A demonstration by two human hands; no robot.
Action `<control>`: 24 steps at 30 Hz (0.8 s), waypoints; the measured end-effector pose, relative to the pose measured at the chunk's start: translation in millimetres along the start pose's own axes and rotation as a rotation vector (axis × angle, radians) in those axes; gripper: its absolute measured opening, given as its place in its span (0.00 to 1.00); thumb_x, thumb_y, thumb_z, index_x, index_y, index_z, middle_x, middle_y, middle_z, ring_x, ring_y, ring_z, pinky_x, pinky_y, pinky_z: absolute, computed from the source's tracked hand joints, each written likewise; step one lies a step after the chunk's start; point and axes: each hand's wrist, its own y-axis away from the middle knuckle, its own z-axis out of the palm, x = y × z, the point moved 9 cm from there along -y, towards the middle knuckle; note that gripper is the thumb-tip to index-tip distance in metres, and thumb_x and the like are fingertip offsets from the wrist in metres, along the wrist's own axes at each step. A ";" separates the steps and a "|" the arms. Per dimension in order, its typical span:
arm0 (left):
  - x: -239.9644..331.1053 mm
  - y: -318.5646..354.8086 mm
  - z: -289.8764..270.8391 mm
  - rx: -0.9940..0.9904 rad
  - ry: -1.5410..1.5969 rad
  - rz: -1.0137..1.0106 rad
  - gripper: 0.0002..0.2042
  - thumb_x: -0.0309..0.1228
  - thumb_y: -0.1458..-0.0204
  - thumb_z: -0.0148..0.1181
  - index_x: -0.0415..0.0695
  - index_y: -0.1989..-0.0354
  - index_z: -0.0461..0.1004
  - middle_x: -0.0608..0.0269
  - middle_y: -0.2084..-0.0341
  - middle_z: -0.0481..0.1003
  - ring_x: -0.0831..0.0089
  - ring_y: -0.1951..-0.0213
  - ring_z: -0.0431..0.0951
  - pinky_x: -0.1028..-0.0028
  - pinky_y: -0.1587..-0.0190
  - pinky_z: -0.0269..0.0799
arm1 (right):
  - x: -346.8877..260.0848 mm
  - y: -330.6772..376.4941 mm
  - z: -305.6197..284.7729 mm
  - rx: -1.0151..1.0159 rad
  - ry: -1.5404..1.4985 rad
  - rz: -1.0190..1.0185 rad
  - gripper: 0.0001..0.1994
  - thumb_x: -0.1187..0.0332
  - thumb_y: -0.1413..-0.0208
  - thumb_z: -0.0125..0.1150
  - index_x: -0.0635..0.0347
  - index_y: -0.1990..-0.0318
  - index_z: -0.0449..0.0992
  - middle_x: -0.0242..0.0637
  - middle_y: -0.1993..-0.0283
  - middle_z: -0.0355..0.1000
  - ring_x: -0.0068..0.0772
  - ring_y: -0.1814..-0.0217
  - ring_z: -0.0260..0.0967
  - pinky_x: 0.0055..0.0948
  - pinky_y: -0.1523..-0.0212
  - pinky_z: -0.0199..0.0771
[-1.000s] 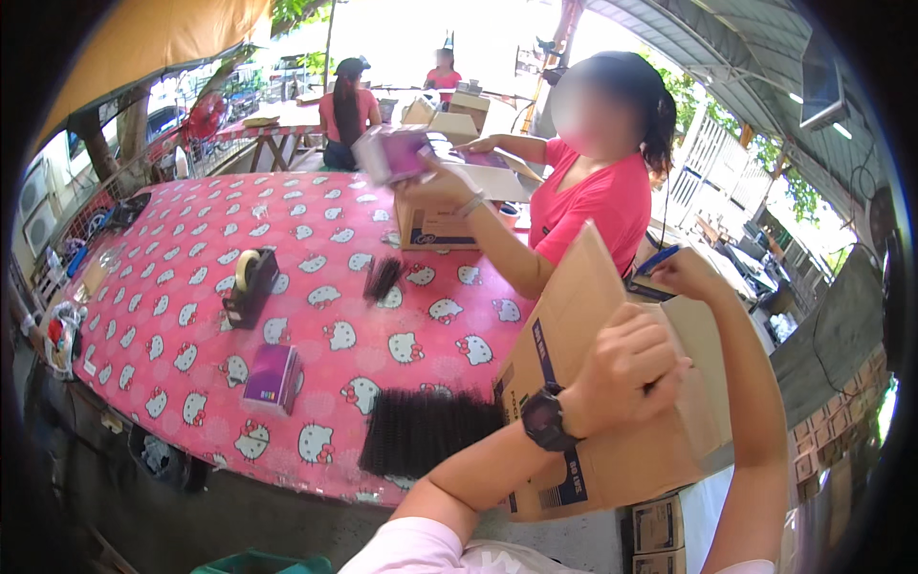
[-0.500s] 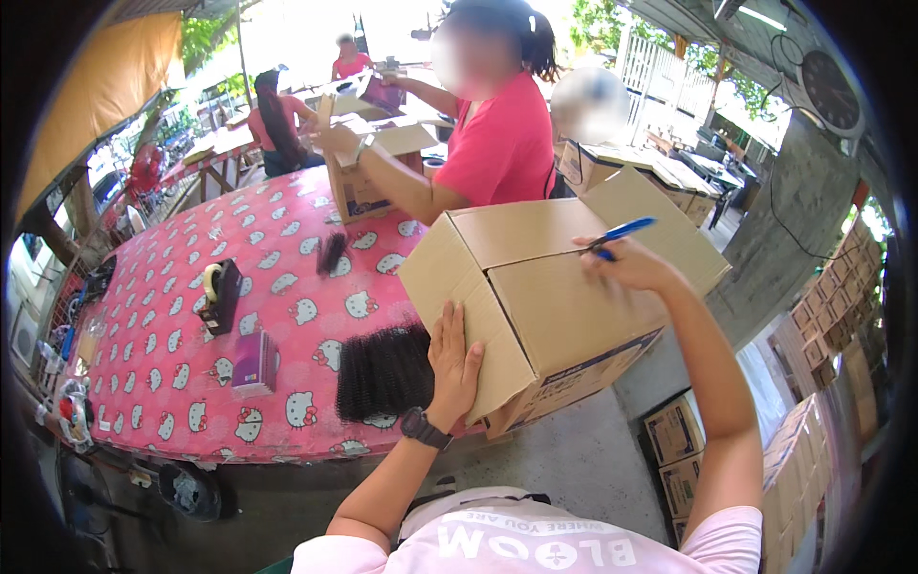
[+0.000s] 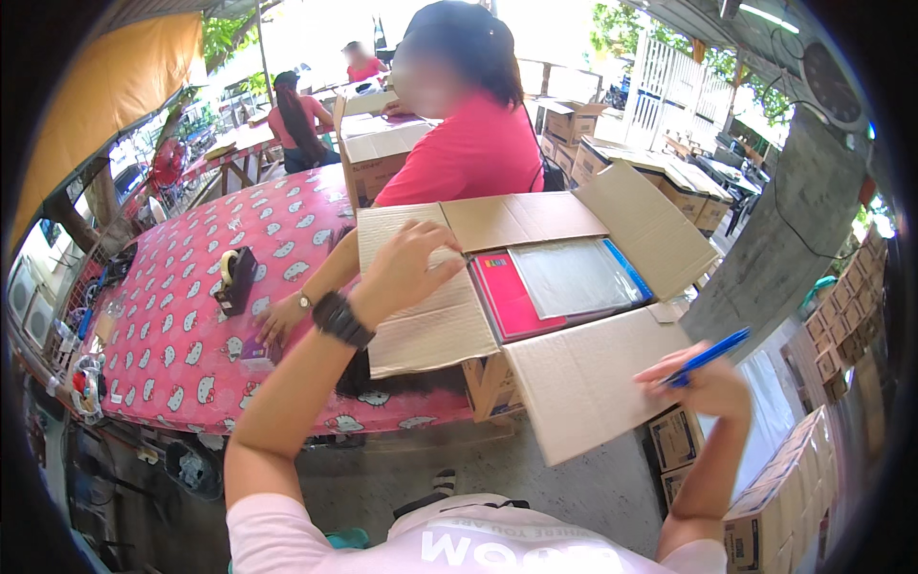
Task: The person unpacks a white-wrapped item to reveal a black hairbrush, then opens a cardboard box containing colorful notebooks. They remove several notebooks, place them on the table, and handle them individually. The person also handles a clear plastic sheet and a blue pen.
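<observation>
In front of me a cardboard box (image 3: 492,378) stands at the table's edge with its flaps spread. Inside it lie a pink flat pack (image 3: 497,292), a clear plastic sleeve (image 3: 569,277) and a blue edge of another item. My left hand (image 3: 411,268) is over the left flap (image 3: 421,330), fingers apart and slightly curled, holding nothing visible. My right hand (image 3: 703,383) grips a slim blue pen-like tool (image 3: 712,354), its exact kind unclear, beside the near flap (image 3: 598,383). A co-worker's hand (image 3: 279,320) rests by a small purple stack (image 3: 258,352).
The pink patterned tablecloth (image 3: 182,277) carries a tape dispenser (image 3: 234,277) and a partly hidden black bristly bundle (image 3: 378,387). A co-worker in pink (image 3: 478,148) stands just beyond my box, near another open box (image 3: 373,158). Stacked cartons (image 3: 779,507) stand at right; a concrete pillar (image 3: 775,230) rises behind.
The box's top flaps have opened, showing its contents. My left hand has lifted off the box side; my right hand has moved toward me with the blue tool. The co-worker has reached across to the purple stack.
</observation>
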 end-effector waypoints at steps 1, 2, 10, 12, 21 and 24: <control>5.5 -20.7 12.7 -0.016 -0.024 0.039 0.15 0.40 0.52 0.56 0.40 0.64 0.73 0.54 0.59 0.72 0.57 0.52 0.68 0.64 0.49 0.63 | 2.2 5.9 13.5 0.117 -0.018 -0.027 0.12 0.76 0.58 0.61 0.58 0.63 0.75 0.39 0.66 0.73 0.33 0.64 0.70 0.28 0.62 0.68; 8.2 -37.9 28.2 -0.035 -0.059 0.069 0.15 0.40 0.52 0.56 0.40 0.65 0.73 0.54 0.60 0.72 0.57 0.53 0.68 0.64 0.49 0.63 | 6.3 6.4 26.0 0.229 -0.042 -0.066 0.14 0.78 0.59 0.60 0.57 0.60 0.75 0.39 0.65 0.72 0.35 0.61 0.70 0.29 0.60 0.67; -5.1 -104.6 95.5 -0.403 -0.476 0.067 0.11 0.38 0.55 0.55 0.44 0.69 0.76 0.58 0.69 0.75 0.58 0.64 0.75 0.62 0.59 0.70 | 26.5 27.8 54.9 0.661 -0.137 -0.100 0.16 0.76 0.56 0.58 0.59 0.56 0.74 0.36 0.66 0.64 0.35 0.60 0.62 0.30 0.59 0.63; 9.7 -118.3 83.6 -0.261 -0.545 0.223 0.09 0.36 0.56 0.55 0.47 0.69 0.76 0.61 0.74 0.75 0.62 0.67 0.76 0.64 0.62 0.71 | 27.2 30.6 58.3 0.699 -0.141 -0.112 0.16 0.75 0.56 0.58 0.59 0.56 0.74 0.36 0.66 0.63 0.35 0.60 0.61 0.30 0.59 0.63; 18.9 -164.8 69.2 0.205 -0.749 0.498 0.07 0.30 0.59 0.54 0.48 0.69 0.74 0.67 0.72 0.73 0.69 0.65 0.73 0.66 0.62 0.69 | 46.3 27.3 70.0 0.800 -0.286 -0.054 0.11 0.71 0.53 0.59 0.60 0.60 0.77 0.36 0.68 0.64 0.32 0.62 0.60 0.27 0.62 0.60; 50.3 -141.1 102.1 0.122 -0.290 0.575 0.08 0.34 0.60 0.58 0.51 0.68 0.75 0.67 0.72 0.73 0.66 0.66 0.71 0.66 0.63 0.69 | 45.1 29.0 64.4 0.835 -0.289 -0.021 0.09 0.71 0.52 0.59 0.61 0.62 0.78 0.35 0.69 0.63 0.31 0.63 0.59 0.25 0.63 0.60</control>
